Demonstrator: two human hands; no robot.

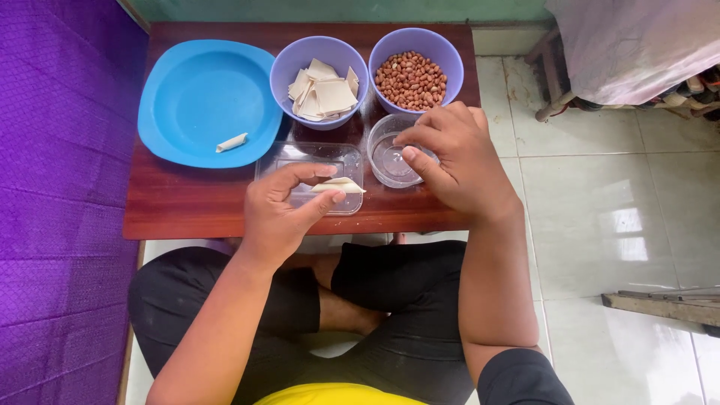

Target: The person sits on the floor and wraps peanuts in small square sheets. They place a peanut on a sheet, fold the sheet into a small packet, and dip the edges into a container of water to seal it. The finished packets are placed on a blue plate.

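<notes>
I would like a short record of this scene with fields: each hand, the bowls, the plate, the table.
left hand: pinches a folded wrapper over the clear tray
right hand: fingertips at the rim of the clear round cup
left purple bowl: holds pale square wrappers
right purple bowl: holds peanuts
blue plate: carries one rolled piece
table: low, dark red wood

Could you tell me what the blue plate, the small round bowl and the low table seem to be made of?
Blue plate: probably plastic, matte, uniformly coloured with soft moulded edges. Small round bowl, touched by the right hand: clear, glossy, glass or hard plastic; I cannot tell which. Low table: looks like reddish-brown wood or wood-look laminate with a shiny finish that shows reflections.
</notes>
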